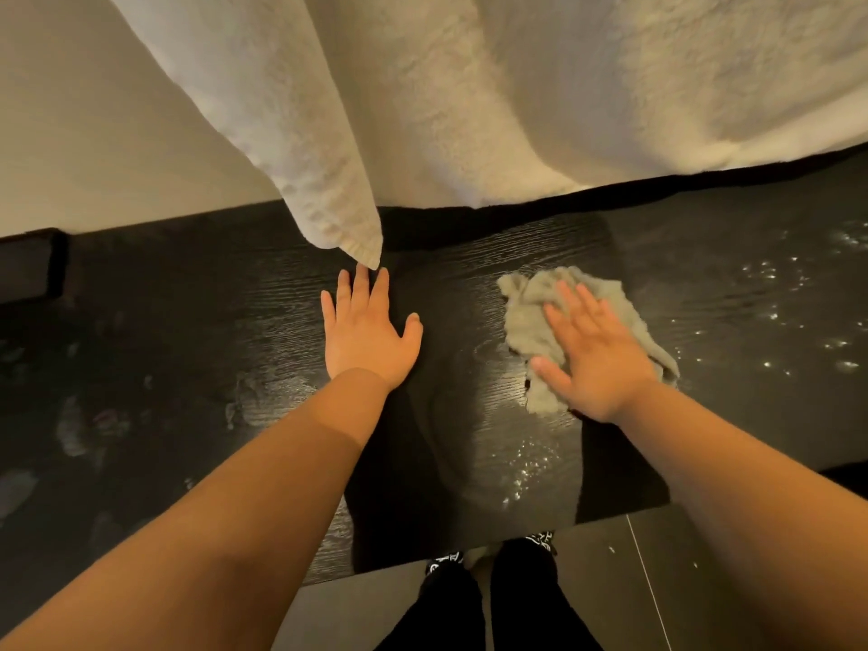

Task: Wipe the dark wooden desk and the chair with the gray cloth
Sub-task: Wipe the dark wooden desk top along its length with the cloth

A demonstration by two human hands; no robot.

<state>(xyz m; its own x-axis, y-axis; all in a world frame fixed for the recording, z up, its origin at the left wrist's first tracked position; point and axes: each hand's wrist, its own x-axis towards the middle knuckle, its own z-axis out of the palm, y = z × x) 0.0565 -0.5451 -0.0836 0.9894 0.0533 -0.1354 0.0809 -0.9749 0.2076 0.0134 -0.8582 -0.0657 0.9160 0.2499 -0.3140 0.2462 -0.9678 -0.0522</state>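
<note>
The dark wooden desk [197, 321] fills the middle of the view, its grain shining where it is wet. A crumpled gray cloth [526, 317] lies on it right of centre. My right hand [592, 354] presses flat on the cloth with fingers spread and straight. My left hand [366, 331] rests flat on the bare desk to the left of the cloth, fingers straight, holding nothing. No chair is in view.
A thick white towel [493, 96] hangs from above over the desk's far edge; its corner [357, 246] nearly touches my left fingertips. Water droplets [770, 293] dot the desk at right. A dark box [28, 270] sits far left. My legs and the gray floor [610, 580] show below the near edge.
</note>
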